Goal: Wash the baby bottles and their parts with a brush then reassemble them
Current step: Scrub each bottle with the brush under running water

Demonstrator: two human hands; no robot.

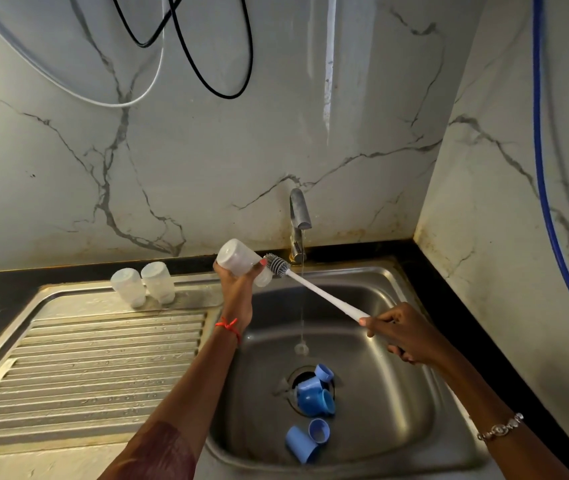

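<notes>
My left hand [238, 289] grips a translucent white baby bottle [236, 259], tilted with its mouth toward the right, above the sink's left rim. My right hand [404, 336] holds the white handle of a bottle brush [317, 292]; its grey bristle head [276, 264] is just outside the bottle's mouth. Two more translucent bottles [142, 285] stand upside down at the back of the drainboard. Several blue caps and rings [312, 407] lie around the drain in the steel sink [397, 410].
The tap [299, 220] at the back runs a thin stream of water into the basin. A ribbed steel drainboard [96, 362] lies to the left. Marble walls close the back and right. Black and white cables and a blue hose [541, 168] hang above.
</notes>
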